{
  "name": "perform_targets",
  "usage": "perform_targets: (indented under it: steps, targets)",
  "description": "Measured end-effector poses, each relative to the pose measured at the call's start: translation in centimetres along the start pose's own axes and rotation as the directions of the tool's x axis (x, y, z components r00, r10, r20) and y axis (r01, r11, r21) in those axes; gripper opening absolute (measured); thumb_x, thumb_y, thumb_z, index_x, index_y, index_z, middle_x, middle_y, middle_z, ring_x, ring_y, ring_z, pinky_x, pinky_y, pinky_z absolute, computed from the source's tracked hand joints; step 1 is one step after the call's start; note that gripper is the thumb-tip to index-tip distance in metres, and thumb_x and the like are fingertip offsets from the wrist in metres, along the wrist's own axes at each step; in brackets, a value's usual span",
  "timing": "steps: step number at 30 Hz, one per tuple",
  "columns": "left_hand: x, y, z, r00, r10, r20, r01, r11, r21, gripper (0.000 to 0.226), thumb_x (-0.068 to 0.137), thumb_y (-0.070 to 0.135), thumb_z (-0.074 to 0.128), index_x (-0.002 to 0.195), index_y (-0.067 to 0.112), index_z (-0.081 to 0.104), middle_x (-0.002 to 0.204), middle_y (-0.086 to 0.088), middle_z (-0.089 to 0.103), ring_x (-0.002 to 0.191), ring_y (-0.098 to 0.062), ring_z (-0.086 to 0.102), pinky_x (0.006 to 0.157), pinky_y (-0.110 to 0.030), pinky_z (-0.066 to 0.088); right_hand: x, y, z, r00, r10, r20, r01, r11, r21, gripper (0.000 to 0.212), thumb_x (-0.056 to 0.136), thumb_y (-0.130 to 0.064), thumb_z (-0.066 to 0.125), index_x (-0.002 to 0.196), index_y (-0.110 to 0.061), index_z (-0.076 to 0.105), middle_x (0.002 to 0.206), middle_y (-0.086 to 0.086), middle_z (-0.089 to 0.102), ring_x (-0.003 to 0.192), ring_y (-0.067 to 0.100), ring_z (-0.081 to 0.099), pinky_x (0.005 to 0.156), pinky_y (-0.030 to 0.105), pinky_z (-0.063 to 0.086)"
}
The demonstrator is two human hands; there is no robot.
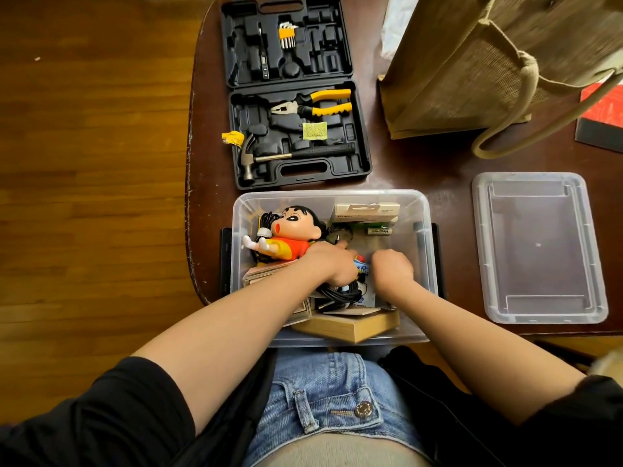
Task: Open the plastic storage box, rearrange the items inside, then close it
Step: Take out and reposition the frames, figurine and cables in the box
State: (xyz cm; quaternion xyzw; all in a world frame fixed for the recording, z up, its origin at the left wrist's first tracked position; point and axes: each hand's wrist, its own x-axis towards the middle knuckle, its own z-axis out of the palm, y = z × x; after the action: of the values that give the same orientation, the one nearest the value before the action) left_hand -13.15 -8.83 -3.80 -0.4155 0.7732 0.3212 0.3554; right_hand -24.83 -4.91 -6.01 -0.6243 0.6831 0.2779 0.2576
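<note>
Both hands down inside the clear plastic storage box point(423, 210). Left hand point(332, 266) clenched over a bundle of black cable point(340, 293), fingers curled round it, index tip reaching toward a dark plug point(340, 234). Right hand point(392, 264) curled into a fist beside a printed packet point(364, 284); fingers tucked under and hidden, so cannot tell whether anything held.

Just left of the left hand, a cartoon doll point(290, 235) in an orange shirt lying on its side, against another coil of black cord point(266, 222). At the far wall of the box, a pale carton point(365, 212) with a hang tab, a small green-labelled pack point(379, 231) below it. Near the front wall, under the forearms, a light wooden box point(357, 326) and stacked flat cards point(266, 276), partly covered by the left arm.

Box standing open at the near edge of a dark wooden table point(438, 170), pressed close to the person's lap. Lid point(539, 247) off, lying flat to the right, apart from the box.

Directly behind the box, an open black tool case point(296, 92): yellow-handled pliers point(317, 104), a claw hammer point(290, 156), hex keys point(287, 36). Further right, a woven jute bag point(488, 62) with its looping handle, and a red-and-black book point(603, 112) at the table's edge. Wooden floor point(91, 163) on the left.
</note>
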Motion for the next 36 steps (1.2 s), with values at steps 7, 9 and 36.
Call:
perform_targets:
  steps: [7,9,36]
  targets:
    - [0.2,0.0,0.1,1.0,-0.017,0.011,0.017,1.0,-0.014,0.055,0.099,0.032,0.028,0.152,0.021,0.016,0.16,-0.007,0.005,0.142,-0.033,0.024,0.11,-0.04,0.026,0.4,0.4,-1.6,0.94,-0.006,-0.342,0.045,0.993,0.108,0.018,0.084,0.008,0.048,0.097,-0.002,0.054,0.102,0.016,0.061,0.087,0.034,0.063,0.058,0.034,0.038]
    - [0.1,0.0,0.1,1.0,-0.017,0.014,0.017,1.0,-0.013,0.056,0.099,0.032,0.028,0.152,0.021,0.015,0.16,-0.008,0.005,0.143,-0.033,0.023,0.111,-0.04,0.025,0.5,0.5,-1.7,0.937,-0.071,-0.341,0.096,0.994,0.057,0.018,0.084,0.006,0.05,0.099,-0.003,0.056,0.108,0.015,0.057,0.087,0.033,0.061,0.059,0.035,0.04]
    - [-0.4,0.0,0.0,1.0,-0.016,0.015,0.017,0.999,-0.044,0.056,0.099,0.032,0.026,0.152,0.021,0.013,0.16,-0.008,0.004,0.144,-0.03,0.02,0.112,-0.038,0.022,1.7,0.6,1.6,0.944,-0.161,-0.287,0.195,0.976,0.093,0.025,0.088,-0.008,0.047,0.112,-0.013,0.043,0.1,0.011,0.062,0.083,0.034,0.061,0.054,0.032,0.036]
